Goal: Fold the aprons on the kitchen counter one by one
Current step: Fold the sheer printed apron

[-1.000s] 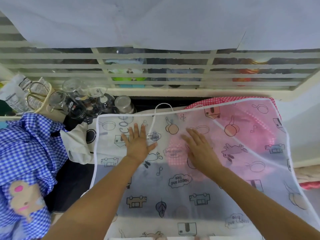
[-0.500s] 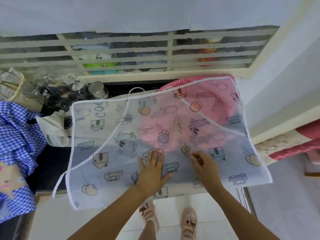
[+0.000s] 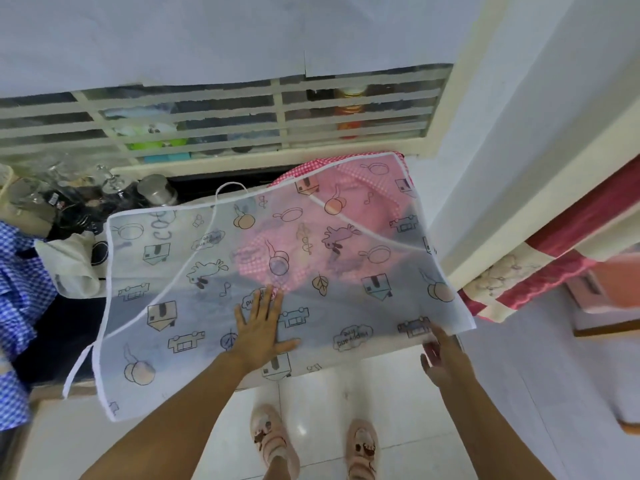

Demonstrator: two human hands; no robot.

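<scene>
A sheer white apron (image 3: 194, 271) printed with cartoon houses, pans and leaves lies spread flat over the dark counter (image 3: 59, 327). Beneath it a pink checked apron (image 3: 311, 168) shows through at the right. My left hand (image 3: 261, 327) presses flat on the sheer apron near its front edge, fingers spread. My right hand (image 3: 441, 356) hovers open at the apron's front right corner, by the counter edge, holding nothing. A blue checked apron (image 3: 20, 289) is heaped at the far left, and a white printed cloth (image 3: 76, 268) lies next to it.
Glass jars and a steel cup (image 3: 157, 192) crowd the back left of the counter under a barred window (image 3: 221, 116). A white wall (image 3: 519, 133) rises at the right. Past it a red patterned cloth (image 3: 540, 271) hangs. My feet in pink sandals (image 3: 273, 441) stand on white tiles.
My right hand slid from the apron's middle out to its front right corner and lifted off the fabric. My left hand stayed pressed near the front edge. The view shifted right.
</scene>
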